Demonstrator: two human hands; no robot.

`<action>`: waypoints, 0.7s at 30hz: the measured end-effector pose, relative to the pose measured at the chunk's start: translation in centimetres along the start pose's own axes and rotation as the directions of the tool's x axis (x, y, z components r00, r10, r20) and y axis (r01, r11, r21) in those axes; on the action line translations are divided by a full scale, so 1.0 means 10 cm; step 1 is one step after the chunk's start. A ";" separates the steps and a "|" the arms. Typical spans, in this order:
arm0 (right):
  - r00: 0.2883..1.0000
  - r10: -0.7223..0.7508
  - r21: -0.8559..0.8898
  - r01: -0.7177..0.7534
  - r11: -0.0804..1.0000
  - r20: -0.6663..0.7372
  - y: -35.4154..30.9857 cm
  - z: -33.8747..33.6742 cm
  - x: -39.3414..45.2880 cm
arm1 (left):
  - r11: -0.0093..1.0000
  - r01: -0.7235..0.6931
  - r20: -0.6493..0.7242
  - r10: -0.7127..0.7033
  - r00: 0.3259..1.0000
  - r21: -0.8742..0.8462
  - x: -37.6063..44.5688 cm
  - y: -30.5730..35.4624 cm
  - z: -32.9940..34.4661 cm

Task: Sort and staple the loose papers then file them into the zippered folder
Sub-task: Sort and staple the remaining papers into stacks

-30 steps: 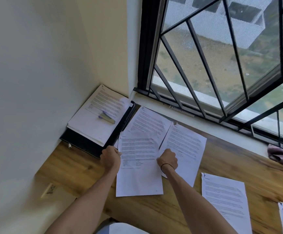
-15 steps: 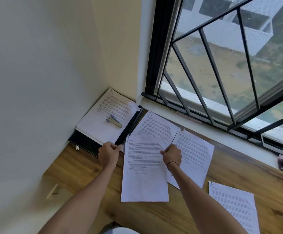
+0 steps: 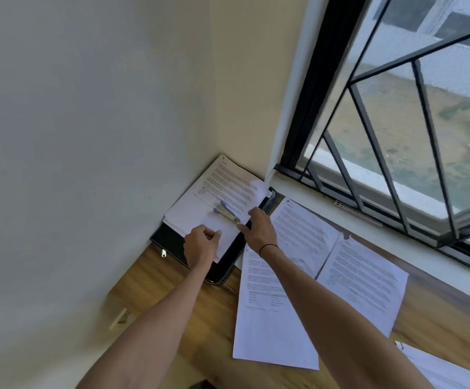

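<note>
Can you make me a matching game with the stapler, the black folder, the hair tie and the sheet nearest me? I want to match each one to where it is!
Things:
1. stapler
2. folder
3. hair tie
4. nearest sheet

Places:
A. around the right wrist
B. flat on the wooden desk, partly under the right arm
C. on top of the paper stack
D. in the corner, under the paper stack

Pairs: 1-C, 2-D, 3-A, 4-B
</note>
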State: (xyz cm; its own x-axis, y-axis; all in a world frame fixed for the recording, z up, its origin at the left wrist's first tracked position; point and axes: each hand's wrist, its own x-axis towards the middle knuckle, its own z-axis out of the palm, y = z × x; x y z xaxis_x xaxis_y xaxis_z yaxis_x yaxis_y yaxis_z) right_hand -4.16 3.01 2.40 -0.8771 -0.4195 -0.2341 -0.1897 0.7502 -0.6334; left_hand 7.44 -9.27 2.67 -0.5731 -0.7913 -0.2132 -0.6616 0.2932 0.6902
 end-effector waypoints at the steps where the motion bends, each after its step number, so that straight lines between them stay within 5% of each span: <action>1: 0.999 -0.017 -0.033 0.018 0.999 0.034 -0.10 0.06 0.09 | 1.000 -0.010 0.009 0.010 1.000 -0.002 0.03 -0.01 -0.01; 5: 0.989 -0.074 -0.222 0.102 0.970 0.130 -0.41 0.29 0.37 | 0.996 -0.070 0.045 0.068 0.997 0.052 0.15 -0.10 -0.02; 11: 0.992 -0.083 -0.439 0.115 0.891 0.092 -0.62 0.49 0.52 | 0.980 -0.148 0.100 0.135 0.986 0.132 0.25 -0.20 0.02; 15: 0.994 -0.107 -0.345 0.114 0.932 0.037 -0.59 0.45 0.48 | 0.953 -0.253 0.082 0.243 0.967 0.166 0.25 -0.19 0.08; 18: 0.986 -0.074 -0.079 0.063 0.995 -0.151 -0.44 0.29 0.32 | 0.857 -0.480 0.134 0.461 0.877 0.189 0.08 -0.10 0.14; 21: 0.962 0.009 0.050 0.005 0.999 -0.274 -0.08 0.08 0.06 | 0.661 -0.724 0.376 0.631 0.679 0.198 -0.20 0.00 0.26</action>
State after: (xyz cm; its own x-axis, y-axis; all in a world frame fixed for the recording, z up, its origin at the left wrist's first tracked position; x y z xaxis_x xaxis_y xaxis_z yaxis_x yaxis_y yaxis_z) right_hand -4.12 1.72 2.18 -0.9661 -0.2565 -0.0285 -0.1719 0.7216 -0.6706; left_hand 7.31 -6.27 1.32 -0.9881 -0.1505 0.0305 -0.1183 0.8730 0.4732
